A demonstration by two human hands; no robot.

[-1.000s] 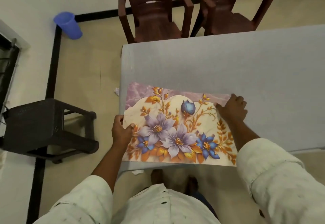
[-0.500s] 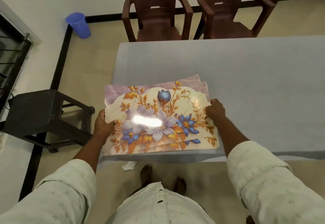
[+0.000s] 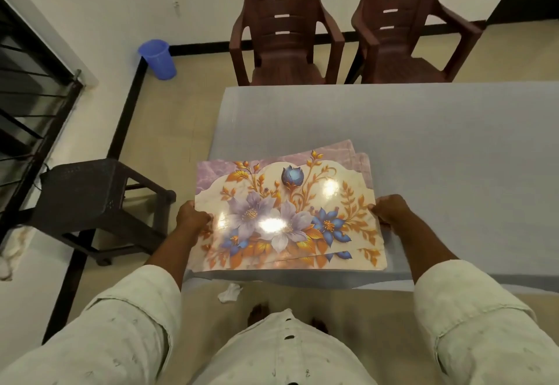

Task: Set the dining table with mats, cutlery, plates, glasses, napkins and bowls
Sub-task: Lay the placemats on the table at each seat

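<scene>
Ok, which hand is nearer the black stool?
Left. The left hand grips the mats' left edge, on the side facing the black stool; the right hand holds the opposite edge, over the table.

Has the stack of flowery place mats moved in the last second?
Yes. The floral mats have slid left, now overhanging the left edge of the grey table.

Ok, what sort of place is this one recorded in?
Probably a home dining room: a cloth-covered table, two brown plastic chairs pushed up to it, and floral mats held in both hands.
</scene>
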